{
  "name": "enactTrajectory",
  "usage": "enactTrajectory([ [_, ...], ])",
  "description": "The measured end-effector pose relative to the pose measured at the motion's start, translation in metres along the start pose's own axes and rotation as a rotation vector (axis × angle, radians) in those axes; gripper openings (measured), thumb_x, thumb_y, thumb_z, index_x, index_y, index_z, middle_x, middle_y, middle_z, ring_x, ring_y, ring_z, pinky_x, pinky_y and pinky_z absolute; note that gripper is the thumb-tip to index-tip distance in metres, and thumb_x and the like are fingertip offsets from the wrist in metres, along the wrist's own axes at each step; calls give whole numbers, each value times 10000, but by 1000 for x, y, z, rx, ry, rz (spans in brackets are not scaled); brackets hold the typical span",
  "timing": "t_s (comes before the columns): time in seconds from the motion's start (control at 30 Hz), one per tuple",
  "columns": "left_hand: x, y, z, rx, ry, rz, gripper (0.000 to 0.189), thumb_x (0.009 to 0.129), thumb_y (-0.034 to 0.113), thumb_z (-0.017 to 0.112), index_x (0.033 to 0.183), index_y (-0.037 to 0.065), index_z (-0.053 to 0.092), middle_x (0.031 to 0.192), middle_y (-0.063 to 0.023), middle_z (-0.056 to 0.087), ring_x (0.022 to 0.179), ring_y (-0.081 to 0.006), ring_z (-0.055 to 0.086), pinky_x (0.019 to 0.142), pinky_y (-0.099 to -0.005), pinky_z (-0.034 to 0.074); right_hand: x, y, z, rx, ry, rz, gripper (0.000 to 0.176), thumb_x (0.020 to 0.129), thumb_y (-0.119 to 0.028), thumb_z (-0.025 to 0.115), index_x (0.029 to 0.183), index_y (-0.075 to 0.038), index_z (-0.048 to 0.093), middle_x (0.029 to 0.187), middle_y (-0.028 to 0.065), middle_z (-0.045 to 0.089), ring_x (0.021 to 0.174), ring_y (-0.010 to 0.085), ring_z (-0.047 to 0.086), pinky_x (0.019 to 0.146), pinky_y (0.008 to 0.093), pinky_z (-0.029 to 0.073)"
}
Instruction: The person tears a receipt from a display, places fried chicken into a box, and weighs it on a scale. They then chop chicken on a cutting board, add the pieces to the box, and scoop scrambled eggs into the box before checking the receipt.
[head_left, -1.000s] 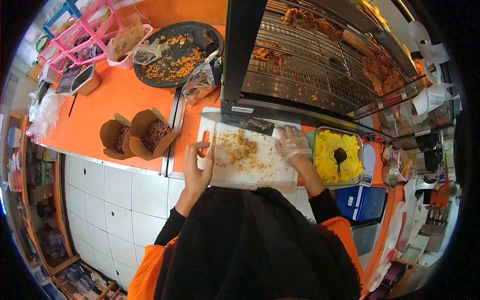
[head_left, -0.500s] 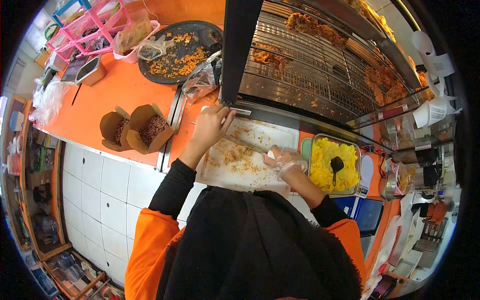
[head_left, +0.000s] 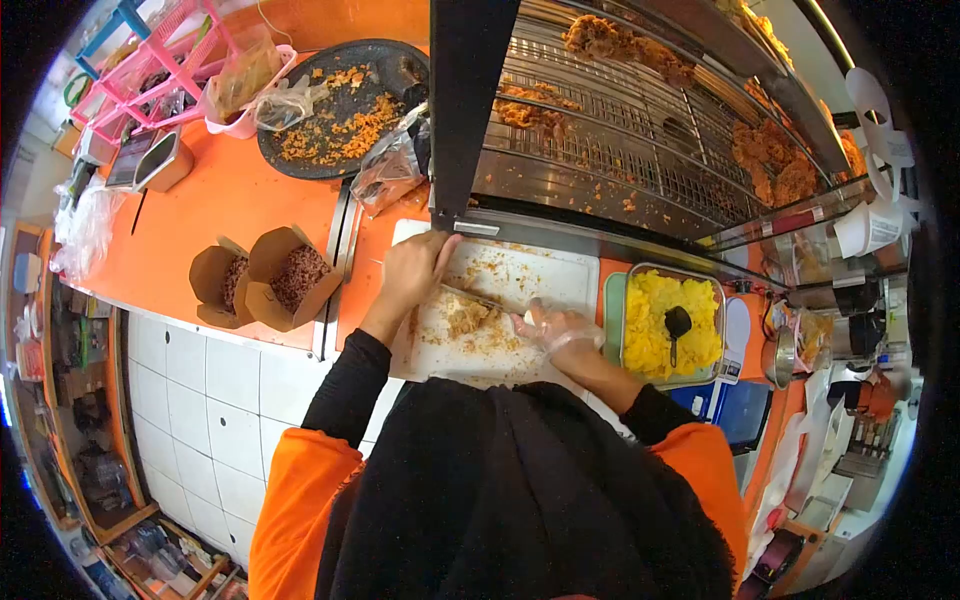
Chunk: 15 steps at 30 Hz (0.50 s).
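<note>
My right hand (head_left: pixel 562 334), in a clear plastic glove, is closed round the white handle of a knife (head_left: pixel 483 299). The blade points left over a white tray (head_left: pixel 570 270), beside a small heap of pale brown food pieces (head_left: pixel 468 318). Crumbs are scattered over the tray. My left hand (head_left: pixel 408 272), bare, is closed at the tray's left side, just below the black cabinet post; what its fingers hold is hidden. The far end of the blade lies close to this hand.
Two brown boxes (head_left: pixel 258 312) of dark reddish grains stand left on the orange counter (head_left: pixel 200 205). Behind them lies a black round pan (head_left: pixel 340 165) with crumbs. A fried food cabinet (head_left: pixel 600 215) borders the tray's back. Right is a yellow food tray (head_left: pixel 652 345) with a black scoop.
My left hand has moved slightly down, and my right hand with the knife slightly down and left. The pieces by the blade show more fully. The view has shifted a little.
</note>
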<state>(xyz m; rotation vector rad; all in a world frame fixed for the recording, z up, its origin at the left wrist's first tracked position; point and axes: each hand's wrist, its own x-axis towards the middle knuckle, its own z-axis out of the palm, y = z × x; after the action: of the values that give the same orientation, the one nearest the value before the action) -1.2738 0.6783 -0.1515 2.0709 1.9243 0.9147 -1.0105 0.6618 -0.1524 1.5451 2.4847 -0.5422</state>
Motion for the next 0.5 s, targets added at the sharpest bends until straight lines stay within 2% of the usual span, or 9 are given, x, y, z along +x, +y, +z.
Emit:
enactTrajectory([
  [0.07,-4,3,1,-8,31,23,373,946,340,490,727,55,591,678,-131,595,603,-351,586,523,-435,454,-3,8,7,57,68,-112,617,886,-615,374,1122,-67,534,846,186,661,824,352,654,727,466,508],
  [0.13,-9,3,1,-10,16,9,375,948,333,491,711,53,570,676,-141,591,601,-354,585,518,-437,450,-1,6,7,-65,-52,-30,594,890,-601,391,1097,-67,546,811,179,655,796,351,653,708,467,506],
  [0.2,-5,-1,3,-37,54,13,372,946,320,501,692,52,541,665,-149,584,588,-356,583,503,-436,445,6,-4,-18,-133,-151,44,591,894,-599,377,1137,-81,526,896,178,638,858,346,639,765,466,491],
  [0.27,-1,8,-13,-33,51,-12,366,943,318,508,693,52,542,654,-145,581,577,-355,580,494,-437,442,-4,-22,-50,-119,-288,123,620,899,-607,331,1241,-110,473,1101,183,608,1008,338,610,897,462,460],
  [0.37,1,13,-20,-26,43,-18,374,940,322,514,684,50,545,634,-137,578,555,-351,575,480,-436,438,-7,-33,-75,-115,-326,147,607,905,-612,315,1213,-117,483,1091,193,609,1026,328,607,889,470,460],
  [0.4,4,11,-17,-28,53,-12,377,940,324,514,683,51,548,635,-136,580,551,-351,574,479,-434,440,-2,-31,-71,-100,-314,188,601,905,-610,325,1200,-112,489,1036,215,623,987,336,624,834,478,488],
  [0.5,8,6,-6,-7,35,-6,387,941,331,509,674,56,561,636,-129,586,535,-348,572,474,-431,443,-1,-12,-35,-114,112,11,476,884,-547,469,939,-92,599,699,159,637,649,341,646,579,458,507],
])
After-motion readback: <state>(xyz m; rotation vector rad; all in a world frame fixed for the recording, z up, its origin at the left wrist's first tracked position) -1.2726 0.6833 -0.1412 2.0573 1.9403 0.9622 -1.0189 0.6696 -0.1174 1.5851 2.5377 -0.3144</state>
